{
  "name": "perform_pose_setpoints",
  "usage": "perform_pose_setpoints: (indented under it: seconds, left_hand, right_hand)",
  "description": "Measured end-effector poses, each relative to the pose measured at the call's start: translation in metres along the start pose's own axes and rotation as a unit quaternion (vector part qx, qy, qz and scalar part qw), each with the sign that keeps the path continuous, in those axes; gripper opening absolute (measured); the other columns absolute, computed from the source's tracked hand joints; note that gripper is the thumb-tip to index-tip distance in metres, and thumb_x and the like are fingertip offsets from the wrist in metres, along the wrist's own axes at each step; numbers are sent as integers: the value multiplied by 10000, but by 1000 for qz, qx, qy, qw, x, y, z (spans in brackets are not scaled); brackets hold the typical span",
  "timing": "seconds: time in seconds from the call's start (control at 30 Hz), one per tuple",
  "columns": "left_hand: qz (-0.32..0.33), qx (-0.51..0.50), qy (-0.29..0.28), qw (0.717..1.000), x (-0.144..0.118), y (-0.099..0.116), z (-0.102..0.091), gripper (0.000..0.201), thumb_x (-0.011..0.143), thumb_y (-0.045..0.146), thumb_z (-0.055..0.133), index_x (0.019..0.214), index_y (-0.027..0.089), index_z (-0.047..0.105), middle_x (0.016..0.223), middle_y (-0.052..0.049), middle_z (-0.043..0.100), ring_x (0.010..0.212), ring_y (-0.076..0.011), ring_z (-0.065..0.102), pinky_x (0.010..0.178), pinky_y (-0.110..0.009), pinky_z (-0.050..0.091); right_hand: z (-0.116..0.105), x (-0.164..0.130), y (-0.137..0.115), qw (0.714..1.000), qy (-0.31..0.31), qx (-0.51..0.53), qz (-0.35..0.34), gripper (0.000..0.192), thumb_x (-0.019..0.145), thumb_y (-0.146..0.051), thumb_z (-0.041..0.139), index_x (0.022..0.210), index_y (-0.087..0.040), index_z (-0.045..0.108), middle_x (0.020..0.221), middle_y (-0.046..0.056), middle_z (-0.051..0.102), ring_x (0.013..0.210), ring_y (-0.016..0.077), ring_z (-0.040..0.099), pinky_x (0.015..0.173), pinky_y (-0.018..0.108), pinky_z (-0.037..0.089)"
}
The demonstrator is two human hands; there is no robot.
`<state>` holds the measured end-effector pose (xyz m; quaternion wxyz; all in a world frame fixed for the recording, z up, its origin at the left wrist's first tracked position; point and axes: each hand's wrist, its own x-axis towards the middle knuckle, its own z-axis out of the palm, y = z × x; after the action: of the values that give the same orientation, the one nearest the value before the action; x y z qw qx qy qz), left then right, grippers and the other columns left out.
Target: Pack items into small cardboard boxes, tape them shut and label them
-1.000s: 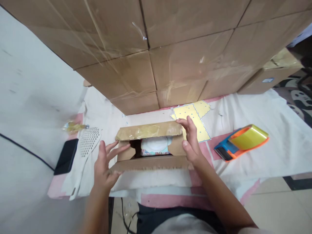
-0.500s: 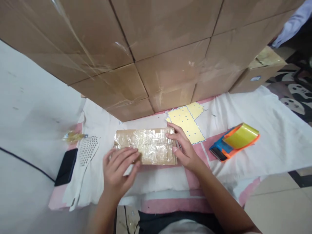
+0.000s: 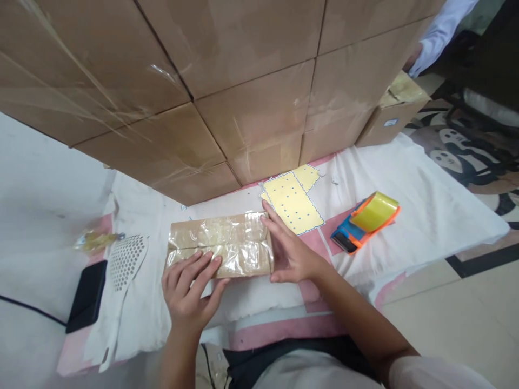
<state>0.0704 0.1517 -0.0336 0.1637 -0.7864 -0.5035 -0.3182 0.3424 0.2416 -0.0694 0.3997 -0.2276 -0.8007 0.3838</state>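
A small flat cardboard box (image 3: 219, 235) lies in front of me, its top covered with shiny, wrinkled clear tape. My left hand (image 3: 188, 292) grips its left front part, fingers spread over the top and thumb at the front edge. Around the right end curls my right hand (image 3: 294, 259), fingertips at the far corner and thumb low at the near corner. Just beyond that hand are yellow dotted paper pieces (image 3: 292, 202). Farther right is a blue and orange tape dispenser (image 3: 344, 236) with a yellowish roll.
Large taped cartons (image 3: 251, 113) form a wall behind the work area. On the left lie a white fly swatter (image 3: 127, 262), a dark phone (image 3: 86, 297) and a small yellowish packet (image 3: 97, 241). Another person's sleeve (image 3: 444, 35) shows at upper right, above a labelled carton (image 3: 391, 119).
My right hand has shifted from the top right edge to wrap the box's right end, its thumb now lower. The left hand stays on the box. The whole view has shifted.
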Motion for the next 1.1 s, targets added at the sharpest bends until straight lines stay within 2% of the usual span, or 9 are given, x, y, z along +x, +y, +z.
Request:
perform_pose_setpoints:
  seconds: [0.13, 0.23, 0.33, 0.43, 0.57, 0.7, 0.8, 0.93, 1.1]
  left_hand:
    - [6, 30, 55, 998, -49, -20, -12, 320, 921, 373, 642, 1216, 267, 707, 1082, -109, 743, 1079, -304, 685, 1008, -488, 464]
    - [-13, 40, 66, 997, -91, -34, -26, 298, 930, 414, 567, 1162, 276, 692, 1074, -120, 718, 1092, -320, 668, 1022, -539, 450]
    - [-26, 37, 64, 997, -115, -38, -37, 291, 914, 429, 562, 1148, 292, 667, 1087, -122, 692, 1134, -331, 644, 1039, -569, 428]
    - [-28, 36, 68, 997, -116, -35, -39, 300, 910, 418, 551, 1148, 274, 664, 1104, -137, 681, 1150, -338, 636, 1047, -571, 412]
    - [-31, 62, 66, 995, -101, -32, -31, 299, 925, 422, 509, 1135, 271, 658, 1084, -133, 696, 1114, -330, 655, 1017, -550, 430]
    - [-47, 84, 64, 993, -94, -35, -26, 320, 949, 481, 476, 1086, 265, 669, 1020, -117, 723, 1044, -305, 687, 1004, -513, 453]
    - [-54, 85, 67, 993, -98, -35, -25, 345, 958, 511, 463, 1081, 271, 678, 999, -110, 729, 1032, -302, 689, 1001, -506, 450]
    - [-61, 69, 79, 993, -110, -28, -27, 323, 947, 493, 498, 1108, 286, 686, 1031, -107, 727, 1047, -309, 671, 1016, -530, 422]
    - [-73, 75, 76, 992, -122, -16, -33, 291, 941, 468, 514, 1129, 309, 669, 1048, -101, 723, 1069, -302, 662, 1031, -541, 415]
  right_hand:
    - [18, -2, -2, 995, -39, 2, -96, 1306, 777, -699, 773, 1675, -318, -95, 1770, 151, -24, 1644, 334, 65, 1285, 565, 266]
    - [33, -3, -8, 983, -58, 0, -174, 1267, 797, -668, 769, 1683, -268, -42, 1755, 195, 97, 1633, 327, 149, 1271, 531, 316]
    - [40, -2, -13, 978, -73, -21, -195, 1079, 866, -634, 707, 1673, -209, 130, 1693, 215, 313, 1595, 298, 298, 1235, 490, 388]
    - [33, 0, -14, 990, -12, -64, -123, 722, 967, -502, 613, 1582, -212, 369, 1528, 164, 564, 1482, 270, 480, 1179, 481, 457]
    - [12, 10, -14, 985, 63, -148, 66, 338, 1009, -333, 539, 1306, -200, 630, 1216, 119, 737, 1179, 291, 651, 1009, 491, 541]
    - [-9, 32, -23, 940, -52, -282, 183, 258, 1004, -262, 518, 1159, -172, 703, 1084, 139, 755, 1029, 319, 664, 876, 476, 520]
    - [-13, 63, -30, 904, -143, -343, 210, 257, 1001, -199, 481, 1087, -169, 721, 1005, 135, 747, 977, 317, 665, 826, 444, 494]
    - [18, 122, -11, 899, -213, -345, 167, 288, 997, -161, 461, 1131, -169, 717, 1108, 143, 731, 1024, 303, 671, 837, 417, 488]
    - [100, 189, 44, 910, -279, -292, 92, 339, 1010, -276, 524, 1308, -185, 656, 1330, 149, 646, 1160, 296, 633, 875, 385, 496]
